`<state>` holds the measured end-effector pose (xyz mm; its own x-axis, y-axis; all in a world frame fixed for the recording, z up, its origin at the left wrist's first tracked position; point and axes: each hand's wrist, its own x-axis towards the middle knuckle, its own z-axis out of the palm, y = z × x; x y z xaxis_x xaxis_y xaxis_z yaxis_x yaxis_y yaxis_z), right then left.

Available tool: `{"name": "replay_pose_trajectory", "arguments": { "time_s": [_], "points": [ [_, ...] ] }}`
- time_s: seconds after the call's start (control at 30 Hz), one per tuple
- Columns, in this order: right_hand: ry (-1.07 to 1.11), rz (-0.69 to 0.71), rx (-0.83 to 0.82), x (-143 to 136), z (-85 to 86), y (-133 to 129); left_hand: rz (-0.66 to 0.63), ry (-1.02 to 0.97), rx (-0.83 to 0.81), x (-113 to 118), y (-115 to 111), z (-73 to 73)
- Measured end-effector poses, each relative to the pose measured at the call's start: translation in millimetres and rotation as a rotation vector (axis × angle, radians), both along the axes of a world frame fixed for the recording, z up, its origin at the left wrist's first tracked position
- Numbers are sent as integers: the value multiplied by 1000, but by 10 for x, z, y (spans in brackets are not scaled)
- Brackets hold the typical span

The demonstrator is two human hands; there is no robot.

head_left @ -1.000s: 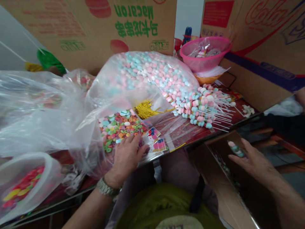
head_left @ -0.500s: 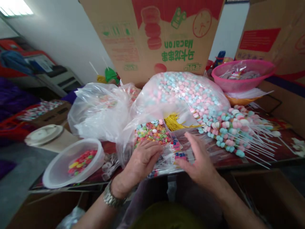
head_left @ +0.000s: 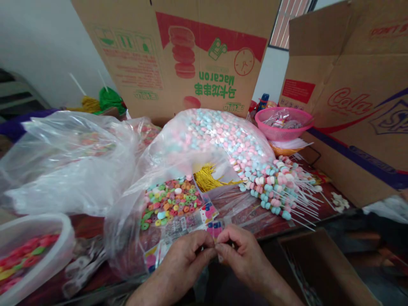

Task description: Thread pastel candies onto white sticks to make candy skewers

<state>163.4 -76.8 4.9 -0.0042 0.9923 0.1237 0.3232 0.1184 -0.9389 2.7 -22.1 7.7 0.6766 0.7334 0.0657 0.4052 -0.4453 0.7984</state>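
My left hand (head_left: 188, 259) and my right hand (head_left: 239, 250) meet at the table's front edge, fingertips pinched on a small printed plastic packet (head_left: 215, 228). Just beyond them more printed packets (head_left: 208, 211) lie on clear plastic. Colourful ring candies (head_left: 174, 199) fill an open clear bag behind my left hand. Gold twist ties (head_left: 207, 177) sit in a white tray to the right of the rings. Behind is a large bag of pink, blue and white candies (head_left: 223, 131). Skewers of strung candies (head_left: 277, 191) lie to the right.
A white bowl (head_left: 63, 250) of fruit-coloured candies stands at the front left, near a puffy clear bag (head_left: 70, 170). A pink basket (head_left: 270, 127) is at the back right. Large cardboard boxes (head_left: 127, 55) stand behind and at the right.
My hands, open and apart before, have come together and closed on a packet. The view has turned right and come closer to the table.
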Motion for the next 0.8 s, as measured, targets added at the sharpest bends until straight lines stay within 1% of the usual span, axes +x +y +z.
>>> {"name": "replay_pose_trajectory", "arguments": {
  "time_s": [0.1, 0.27, 0.37, 0.43, 0.53, 0.6, 0.7, 0.8],
  "points": [
    [-86, -69, 30, 72, -53, -15, -34, -4, 7, 27, 31, 0],
    [-213, -113, 96, 143, -182, 57, 16, -1, 248, 86, 50, -90],
    [-227, -123, 135, 185, -191, 108, 41, -7, 232, 117, 53, -139],
    [-179, -82, 93, 211, -149, 118, 64, -19, 224, 116, 61, -156],
    [-115, 64, 26, 233, -59, 100, 43, -44, 265, 89, 76, -156],
    [-130, 88, 38, 219, -34, 89, 32, -56, 297, 77, 79, -140],
    [-208, -8, 97, 152, -68, 103, 42, -77, 332, 90, 68, -109],
    [-386, -72, 193, 172, -62, 138, 28, -83, 263, 103, 68, -100]
  ]
}}
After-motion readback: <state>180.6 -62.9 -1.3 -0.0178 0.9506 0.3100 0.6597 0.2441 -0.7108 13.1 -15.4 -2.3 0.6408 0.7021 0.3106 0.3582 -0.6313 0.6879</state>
